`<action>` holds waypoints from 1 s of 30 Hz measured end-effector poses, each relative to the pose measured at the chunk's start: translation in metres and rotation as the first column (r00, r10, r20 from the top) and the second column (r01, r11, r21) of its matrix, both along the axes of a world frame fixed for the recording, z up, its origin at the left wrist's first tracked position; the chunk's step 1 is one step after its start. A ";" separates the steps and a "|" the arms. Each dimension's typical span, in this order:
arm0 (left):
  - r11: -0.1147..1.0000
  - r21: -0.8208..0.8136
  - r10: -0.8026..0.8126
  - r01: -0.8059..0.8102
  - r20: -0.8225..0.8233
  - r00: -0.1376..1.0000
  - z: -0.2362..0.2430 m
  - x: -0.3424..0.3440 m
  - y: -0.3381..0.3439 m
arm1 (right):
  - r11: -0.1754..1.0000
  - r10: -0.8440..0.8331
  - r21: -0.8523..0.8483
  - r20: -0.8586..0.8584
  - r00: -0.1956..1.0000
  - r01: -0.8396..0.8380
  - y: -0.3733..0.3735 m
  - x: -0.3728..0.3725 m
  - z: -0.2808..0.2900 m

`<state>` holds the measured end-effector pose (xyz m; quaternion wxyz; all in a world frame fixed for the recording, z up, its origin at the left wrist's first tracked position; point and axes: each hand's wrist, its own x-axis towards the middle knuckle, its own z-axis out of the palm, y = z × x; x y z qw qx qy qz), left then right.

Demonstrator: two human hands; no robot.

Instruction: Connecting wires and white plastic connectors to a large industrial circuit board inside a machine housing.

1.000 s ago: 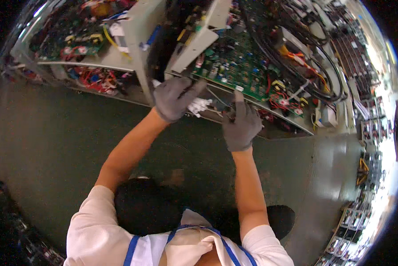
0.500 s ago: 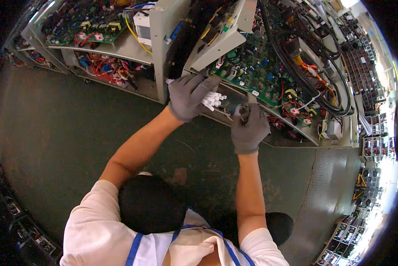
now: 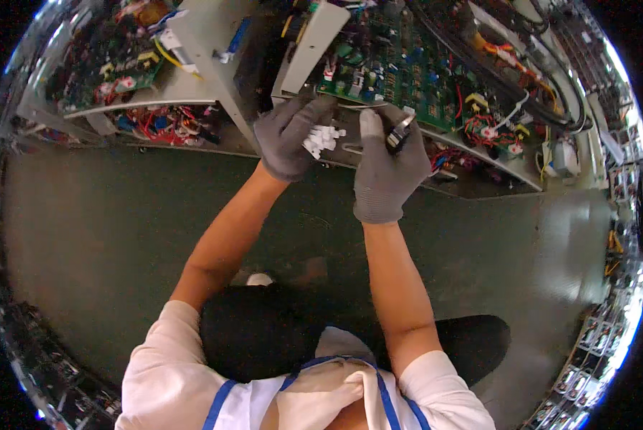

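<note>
The fingertips of the left hand (image 3: pixel 286 140) are blurred and merge with the dark gap behind them, so what they touch cannot be made out. That grey-gloved hand is curled nearly closed around a bunch of small white pieces (image 3: pixel 323 140), which poke out on its thumb side; their ends inside the palm are hidden and the blur prevents an exact count. The right hand (image 3: pixel 389 165), gloved alike, is partly closed on one dark tool (image 3: pixel 399 134) with a shiny metal part; the fingers cover some of it, and its kind is unclear. A thin pale strip (image 3: pixel 364 107) shows near its thumb, too blurred to identify.

Both hands are at the front edge of an open cabinet, just below one large green circuit board (image 3: pixel 386 79). A second green board (image 3: pixel 124 68) sits farther left, cut by the dark rim. One angled metal bracket (image 3: pixel 316 46) stands above the left hand.
</note>
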<state>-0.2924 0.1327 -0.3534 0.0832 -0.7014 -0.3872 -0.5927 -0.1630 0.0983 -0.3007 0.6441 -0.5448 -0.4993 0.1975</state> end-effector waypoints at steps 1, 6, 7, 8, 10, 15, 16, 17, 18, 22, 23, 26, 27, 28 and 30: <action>0.999 -0.002 -0.039 0.039 -0.036 0.999 0.007 -0.001 -0.002 | 0.999 0.035 -0.024 -0.057 0.998 -0.037 0.000 0.000 0.000; 0.999 0.007 -0.052 0.052 -0.006 0.999 0.005 0.008 0.001 | 0.987 0.150 -0.016 -0.243 0.958 -0.159 -0.001 -0.002 -0.001; 0.999 0.036 -0.021 0.021 -0.004 1.000 0.005 0.007 0.001 | 0.988 0.145 -0.014 -0.259 0.955 -0.153 0.000 -0.002 -0.001; 0.999 0.035 -0.025 0.026 -0.019 1.000 0.004 0.006 0.001 | 0.985 0.171 -0.002 -0.205 0.964 -0.175 0.000 -0.002 0.000; 0.999 0.037 -0.032 0.031 0.023 0.999 0.004 0.005 0.001 | 0.981 0.194 0.010 -0.159 0.968 -0.195 0.001 -0.001 0.000; 1.000 0.026 0.015 -0.014 -0.015 1.000 0.011 0.003 -0.003 | 0.954 0.258 -0.025 -0.447 0.856 -0.300 -0.007 0.006 -0.004; 0.998 0.048 0.038 -0.036 -0.039 0.998 0.012 0.005 -0.004 | 0.952 0.260 -0.026 -0.453 0.853 -0.304 -0.010 0.007 -0.003; 0.998 0.046 0.043 -0.041 -0.044 0.998 0.014 0.006 -0.005 | 0.950 0.291 0.057 -0.516 0.806 -0.307 -0.012 0.008 0.000; 0.999 -0.017 0.028 -0.028 -0.017 0.999 0.016 0.008 -0.008 | 0.943 0.326 0.139 -0.570 0.754 -0.303 -0.014 0.009 0.003; 0.987 -0.117 -0.102 0.108 0.056 0.993 0.020 0.000 -0.007 | 0.941 0.338 0.159 -0.494 0.801 -0.298 -0.020 0.009 -0.006; 0.989 -0.110 -0.094 0.100 0.060 0.994 0.021 -0.001 -0.009 | 0.937 0.348 0.165 -0.488 0.801 -0.307 -0.024 0.009 -0.006; 0.977 -0.196 -0.060 0.079 0.102 0.993 0.020 -0.002 -0.012 | 0.924 0.372 0.160 -0.176 0.911 -0.346 -0.029 0.008 -0.001; 0.982 -0.181 -0.041 0.053 0.069 0.997 0.020 -0.003 -0.013 | 0.942 0.331 0.117 -0.148 0.932 -0.316 -0.028 0.007 0.006; 0.987 -0.161 -0.024 0.031 0.042 0.999 0.020 -0.001 -0.011 | 0.957 0.288 0.079 -0.110 0.951 -0.281 -0.027 0.007 0.013; 0.989 -0.134 -0.046 0.061 0.113 0.993 0.016 0.000 -0.011 | 0.922 0.385 0.133 -0.225 0.895 -0.363 -0.020 0.005 0.019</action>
